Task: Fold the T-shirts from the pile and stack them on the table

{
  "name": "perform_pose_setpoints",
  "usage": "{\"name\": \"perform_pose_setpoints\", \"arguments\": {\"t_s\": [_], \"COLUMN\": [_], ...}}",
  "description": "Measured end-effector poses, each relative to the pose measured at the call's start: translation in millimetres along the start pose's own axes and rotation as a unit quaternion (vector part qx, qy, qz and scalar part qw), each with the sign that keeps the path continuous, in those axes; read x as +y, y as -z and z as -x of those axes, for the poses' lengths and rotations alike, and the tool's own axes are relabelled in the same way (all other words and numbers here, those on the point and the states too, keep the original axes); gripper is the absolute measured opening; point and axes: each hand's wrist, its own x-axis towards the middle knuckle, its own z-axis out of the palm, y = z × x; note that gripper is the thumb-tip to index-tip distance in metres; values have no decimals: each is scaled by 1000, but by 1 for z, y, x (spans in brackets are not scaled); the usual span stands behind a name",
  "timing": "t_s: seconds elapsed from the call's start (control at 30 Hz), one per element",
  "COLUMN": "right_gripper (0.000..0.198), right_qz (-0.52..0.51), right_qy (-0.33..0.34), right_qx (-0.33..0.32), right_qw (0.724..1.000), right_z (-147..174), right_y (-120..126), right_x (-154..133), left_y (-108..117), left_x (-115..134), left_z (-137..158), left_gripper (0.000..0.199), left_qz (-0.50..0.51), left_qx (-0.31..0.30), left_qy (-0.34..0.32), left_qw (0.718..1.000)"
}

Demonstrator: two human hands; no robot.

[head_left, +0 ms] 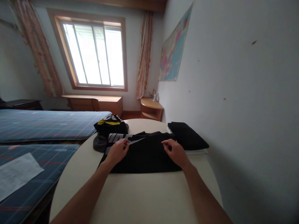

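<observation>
A black garment with pale grey lettering and a swoosh lies flat and folded on the round table, its far edge slightly rumpled. Over its left part, near the print, my left hand has its fingers curled in a pinch on the cloth. My right hand is bent over the right part, thumb and fingers drawn together at the fabric. The fingertips are small and partly hidden against the dark cloth. Both forearms reach in from the near edge.
Behind left on the cream table sits a pile of dark clothes with yellow and white. A folded black cloth lies at right by the wall. Plaid mattresses stand left, one bearing a paper sheet.
</observation>
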Motion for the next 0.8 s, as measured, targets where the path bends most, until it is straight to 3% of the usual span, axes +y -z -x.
{"name": "perform_pose_setpoints", "arguments": {"t_s": [0.07, 0.13, 0.23, 0.37, 0.53, 0.8], "right_gripper": [22, 27, 40, 48, 52, 57], "right_qz": [-51, -65, -34, 40, 115, 104], "right_qy": [53, 88, 98, 71, 55, 26], "right_qx": [-86, -138, -184, -238, -282, -349], "right_qw": [994, 984, 977, 968, 951, 931], "right_z": [3, 8, 12, 13, 25, 104], "right_y": [-12, -28, -50, -64, -53, -21], "right_x": [-13, -20, -18, -15, -32, -72], "left_y": [-12, -27, -47, -58, -48, -18], "left_x": [14, 22, 25, 26, 35, 58], "left_z": [7, 15, 22, 25, 41, 116], "left_gripper": [22, 28, 38, 50, 57, 63], "left_qz": [43, 65, 76, 33, -38, -16], "left_qx": [-65, -90, -100, -136, -198, -241], "left_qy": [-97, -171, -219, -210, -179, -204], "left_qw": [992, 979, 968, 968, 963, 949]}}
